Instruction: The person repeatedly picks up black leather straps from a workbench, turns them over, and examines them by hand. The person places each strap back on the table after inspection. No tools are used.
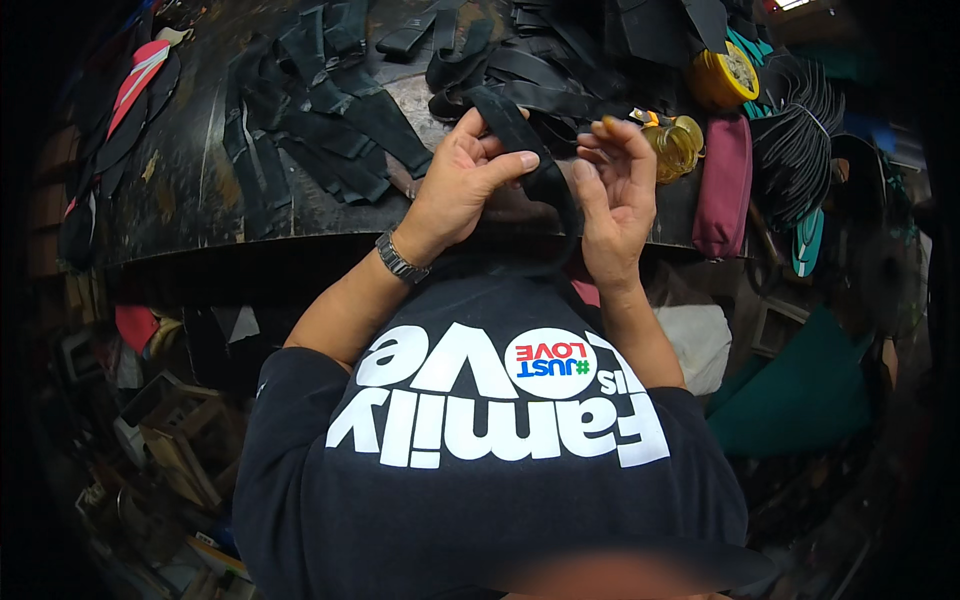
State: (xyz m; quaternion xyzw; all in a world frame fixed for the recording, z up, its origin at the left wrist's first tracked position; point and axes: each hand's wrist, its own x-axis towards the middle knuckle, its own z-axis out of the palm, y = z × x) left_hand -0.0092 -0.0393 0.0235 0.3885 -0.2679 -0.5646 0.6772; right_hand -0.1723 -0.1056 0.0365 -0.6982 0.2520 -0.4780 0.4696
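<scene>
My left hand (458,185), with a metal watch at the wrist, pinches a dark strip of flexible material (508,122) between thumb and fingers. The strip runs over the fingers and bends down past the table's near edge, its lower end lost against my dark shirt. Just right of the strip, my right hand (617,195) is raised with the palm turned inward and the fingers apart, slightly curled; nothing shows in it. Beyond both hands lies a tangle of similar black strips (530,75). Another loose pile of dark strips (330,120) spreads to the left.
The worn dark table (205,165) has a curved-looking near edge. Right of my hands are a clear yellowish jar (675,148), a yellow tub (718,82), a maroon pouch (722,185) and a bundle of thin black strands (795,140). Red-and-black sole-shaped pieces (135,90) lie far left.
</scene>
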